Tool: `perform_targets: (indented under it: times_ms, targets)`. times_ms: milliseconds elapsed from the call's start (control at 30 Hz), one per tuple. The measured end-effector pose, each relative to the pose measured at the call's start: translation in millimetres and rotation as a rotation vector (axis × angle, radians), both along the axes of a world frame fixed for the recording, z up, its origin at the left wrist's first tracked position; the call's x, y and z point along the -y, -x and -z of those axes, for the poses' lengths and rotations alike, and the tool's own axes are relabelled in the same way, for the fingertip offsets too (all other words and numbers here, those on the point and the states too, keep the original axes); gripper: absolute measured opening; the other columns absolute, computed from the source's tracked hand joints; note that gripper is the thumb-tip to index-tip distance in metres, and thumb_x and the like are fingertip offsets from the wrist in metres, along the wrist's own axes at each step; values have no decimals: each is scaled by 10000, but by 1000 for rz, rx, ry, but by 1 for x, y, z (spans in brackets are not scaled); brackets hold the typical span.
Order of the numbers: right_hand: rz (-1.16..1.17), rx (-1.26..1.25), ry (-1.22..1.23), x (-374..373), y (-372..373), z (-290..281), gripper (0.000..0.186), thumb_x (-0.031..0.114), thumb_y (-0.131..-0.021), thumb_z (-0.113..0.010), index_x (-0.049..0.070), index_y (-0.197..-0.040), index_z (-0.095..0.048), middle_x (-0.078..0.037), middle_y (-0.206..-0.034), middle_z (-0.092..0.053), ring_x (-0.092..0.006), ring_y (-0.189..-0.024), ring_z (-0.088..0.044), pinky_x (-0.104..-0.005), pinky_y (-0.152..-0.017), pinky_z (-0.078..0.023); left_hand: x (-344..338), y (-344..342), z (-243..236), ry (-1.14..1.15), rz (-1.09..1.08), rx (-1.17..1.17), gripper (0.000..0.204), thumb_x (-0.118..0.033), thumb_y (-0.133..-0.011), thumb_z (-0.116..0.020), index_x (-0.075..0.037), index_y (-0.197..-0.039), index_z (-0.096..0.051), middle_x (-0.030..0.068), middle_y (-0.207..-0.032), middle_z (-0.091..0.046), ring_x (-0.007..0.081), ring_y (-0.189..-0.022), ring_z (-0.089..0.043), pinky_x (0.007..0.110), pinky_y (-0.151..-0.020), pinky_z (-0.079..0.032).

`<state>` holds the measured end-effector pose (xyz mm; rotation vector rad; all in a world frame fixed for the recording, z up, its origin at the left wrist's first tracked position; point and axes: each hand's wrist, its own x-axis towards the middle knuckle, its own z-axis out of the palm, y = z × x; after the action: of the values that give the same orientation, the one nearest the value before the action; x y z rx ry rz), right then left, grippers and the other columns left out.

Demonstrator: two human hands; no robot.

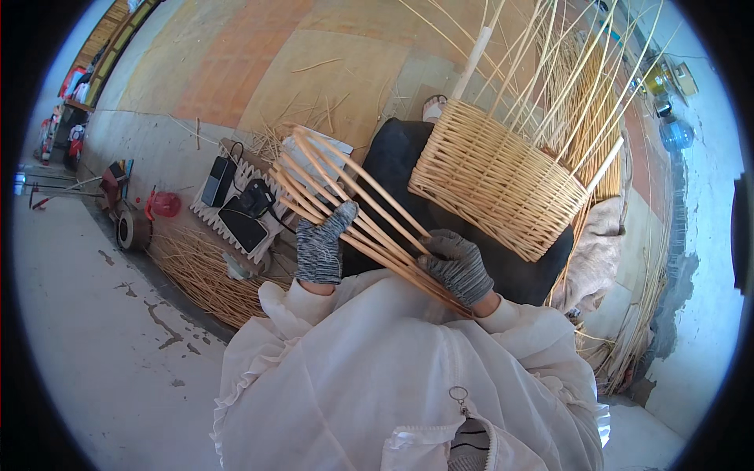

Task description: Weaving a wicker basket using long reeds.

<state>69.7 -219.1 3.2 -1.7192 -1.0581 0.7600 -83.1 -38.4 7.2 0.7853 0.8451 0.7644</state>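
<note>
A bundle of several peeled wicker rods (382, 253) runs slantwise across my lap, its upper-left ends fanned out. My left hand (322, 245), in a grey knitted glove, is closed around the middle of the bundle with the thumb on top. Farther down, my right hand (457, 267), gloved alike, grips the rods near their lower-right ends; its fingertips are partly hidden. A half-woven wicker basket (493, 177) rests tilted on my dark-covered legs, just beyond my right hand. Long upright stakes rise from its far side, and thicker pale sticks stand at two corners.
Left of my legs, a phone (242, 226) and dark devices lie on a low white stand with a scalloped edge. Loose rods (208, 271) are heaped beneath it. A red container (164, 204) sits farther left. More long rods (593, 110) and a cloth (597, 259) lie to the right.
</note>
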Motion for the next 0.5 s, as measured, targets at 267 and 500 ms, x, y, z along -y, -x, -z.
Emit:
perform_targets:
  times_ms: [267,500]
  targets:
    - [-18,51,-196,-5,8,-14,343,145,-725,-759,41,-1042,-680,-171,-1138,-571,-264,-977,-610,-332,-837,-501,3,5,1,-122,-1,-7,494,-18,-783,-713,1,-1224,-491,80,-1034,-602,150,-903,-609,254,-774,-531]
    - [-112,469,-36,-5,18,-25,315,205,-741,-728,70,-1022,-684,-148,-1048,-598,-301,-868,-603,-365,-749,-512,3,0,-11,-40,-53,-24,393,-5,-819,-663,13,-1176,-500,70,-933,-606,152,-791,-624,239,-685,-547]
